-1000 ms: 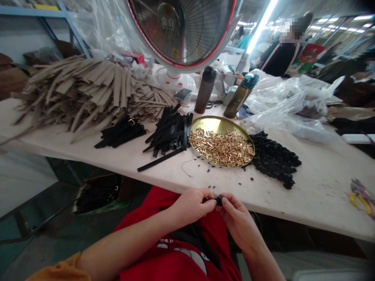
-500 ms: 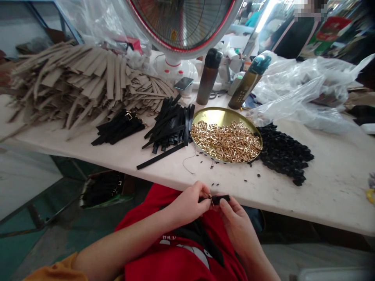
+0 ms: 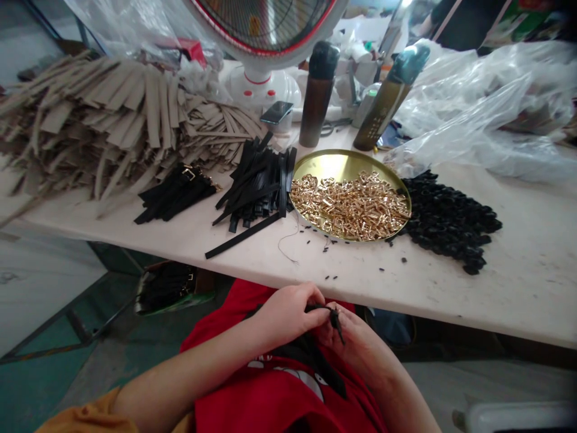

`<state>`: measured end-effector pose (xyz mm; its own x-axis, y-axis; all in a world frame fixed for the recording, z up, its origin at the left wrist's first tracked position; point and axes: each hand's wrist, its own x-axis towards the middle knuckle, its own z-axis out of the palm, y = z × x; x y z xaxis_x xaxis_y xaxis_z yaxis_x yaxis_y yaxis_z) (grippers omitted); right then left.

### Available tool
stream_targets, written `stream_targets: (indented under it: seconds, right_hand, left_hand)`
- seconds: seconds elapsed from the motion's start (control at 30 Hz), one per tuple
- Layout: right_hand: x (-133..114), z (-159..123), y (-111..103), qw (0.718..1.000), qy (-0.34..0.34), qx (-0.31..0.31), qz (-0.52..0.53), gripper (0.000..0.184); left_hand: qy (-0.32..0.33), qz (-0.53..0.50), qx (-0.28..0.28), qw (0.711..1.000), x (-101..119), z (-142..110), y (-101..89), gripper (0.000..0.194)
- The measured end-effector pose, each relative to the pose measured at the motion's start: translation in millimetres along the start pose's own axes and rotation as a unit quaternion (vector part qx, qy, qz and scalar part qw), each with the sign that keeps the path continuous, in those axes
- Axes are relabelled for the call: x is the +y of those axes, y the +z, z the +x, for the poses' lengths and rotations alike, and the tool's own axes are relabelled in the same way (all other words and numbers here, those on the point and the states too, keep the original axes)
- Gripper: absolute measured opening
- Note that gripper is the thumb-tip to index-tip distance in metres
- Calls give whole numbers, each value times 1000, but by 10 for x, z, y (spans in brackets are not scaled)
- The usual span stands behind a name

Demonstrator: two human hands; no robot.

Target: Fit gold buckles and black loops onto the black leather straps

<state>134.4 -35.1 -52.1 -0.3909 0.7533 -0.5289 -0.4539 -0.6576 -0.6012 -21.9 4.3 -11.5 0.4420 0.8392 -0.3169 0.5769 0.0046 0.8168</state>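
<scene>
Above my lap, close to the table's front edge, both hands work on a black strap (image 3: 336, 326). My left hand (image 3: 295, 310) pinches it between thumb and fingers. Around the other end curl the fingers of my right hand (image 3: 354, 337), palm turned partly up. The short end of the strap hangs down between the hands. Its gold buckle is mostly hidden by my fingers. In front of me lie a round gold tray (image 3: 347, 157) of gold buckles (image 3: 360, 207), a pile of black straps (image 3: 256, 186) and a heap of small black loops (image 3: 451, 219).
Buckled straps (image 3: 175, 192) lie at the left, before a large stack of beige strips (image 3: 112, 114). Behind stand a fan (image 3: 264, 84), two spray cans (image 3: 319, 93) (image 3: 390, 99) and plastic bags (image 3: 487, 114). Below the table is a box of straps (image 3: 166, 285).
My right hand has turned, and the strap end that lay level now points downward. The buckle, visible before, is now mostly covered. The camera view has tilted slightly downward.
</scene>
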Motion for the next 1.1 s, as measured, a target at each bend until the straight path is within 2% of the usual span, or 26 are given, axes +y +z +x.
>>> stream_targets:
  seconds: [0.13, 0.27, 0.37, 0.43, 0.5, 0.57, 0.63, 0.8, 0.87, 1.03, 1.1]
  right_hand:
    - [-35, -53, 32, 999, -40, 27, 3, 19]
    - [-63, -85, 74, 984, -118, 116, -71, 21]
    - [-54, -103, 103, 929, -204, 230, -205, 22]
    - [-41, -122, 120, 901, -238, 265, -249, 24]
    - [-27, -151, 132, 907, -223, 238, -264, 27]
    - [-8, -186, 138, 925, -183, 181, -280, 25]
    - [20, -219, 139, 931, -160, 139, -298, 22]
    - [121, -245, 127, 909, -197, 144, -337, 17]
    - [151, -244, 120, 901, -206, 141, -354, 16]
    - [157, -270, 96, 882, -208, 106, -409, 13]
    - [157, -282, 80, 875, -212, 118, -420, 13]
  left_hand:
    - [-8, -31, -24, 999, 11, -53, -6, 22]
    - [-29, -47, -14, 998, 38, -152, -35, 22]
    - [-42, -113, -29, 992, 37, -211, -33, 25]
    - [-55, -161, -44, 985, 24, -237, -16, 29]
    - [-59, -179, -49, 981, 7, -257, 9, 31]
    - [-51, -173, -47, 982, -12, -276, 34, 29]
    - [-44, -179, -51, 982, -34, -297, 51, 28]
    - [-96, -260, -112, 954, -102, -349, 39, 28]
    - [-117, -279, -112, 947, -129, -365, 38, 25]
    - [-98, -237, -72, 964, -159, -372, 115, 25]
    - [-85, -204, -65, 973, -147, -359, 148, 24]
